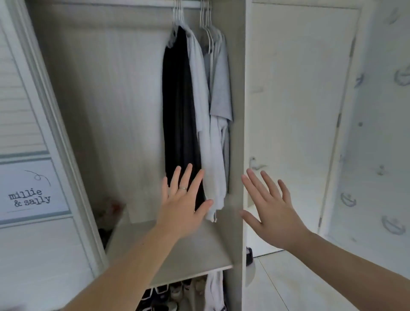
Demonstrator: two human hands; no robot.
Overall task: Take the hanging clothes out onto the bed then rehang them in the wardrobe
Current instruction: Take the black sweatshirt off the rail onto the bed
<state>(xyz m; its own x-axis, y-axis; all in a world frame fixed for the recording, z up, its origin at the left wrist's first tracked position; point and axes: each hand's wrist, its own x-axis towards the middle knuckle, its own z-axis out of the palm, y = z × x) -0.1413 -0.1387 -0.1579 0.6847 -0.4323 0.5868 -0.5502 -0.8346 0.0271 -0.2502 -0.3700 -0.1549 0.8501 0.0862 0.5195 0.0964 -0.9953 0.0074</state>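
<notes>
- Pale wardrobe [106, 88] interior formed the background, its door [295, 111] standing open at the right.
- Hanging clothes [199, 100], one black and several grey, were bunched at the right end of the rail [190, 2], long axis vertical.
- Left hand [184, 204], fingers straight, spread and empty, lay before the lower hems; contact could not be told.
- Right hand [273, 213], likewise spread and empty, lay beyond the side panel, farther off.
- Hangers [206, 22] sat well above both hands; the next reach probably had to go upward, left hand nearer.
</notes>
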